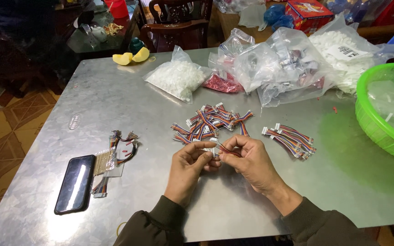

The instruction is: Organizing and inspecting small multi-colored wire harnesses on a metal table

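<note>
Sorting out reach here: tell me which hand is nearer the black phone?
Left. The left hand sits right of the black phone; the right hand lies farther right, beyond it.

Overhead light is bright and even. Glare spots mark the metal desk [115,95] near the phone [75,183]. Focus is sharp; edges bend slightly.

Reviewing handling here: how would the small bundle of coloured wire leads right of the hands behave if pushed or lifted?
The wire bundle probably flops: its thin strands already curve loosely. It looks light, likely sliding easily on the smooth metal table. Unbound, it may scatter when pushed.
</note>
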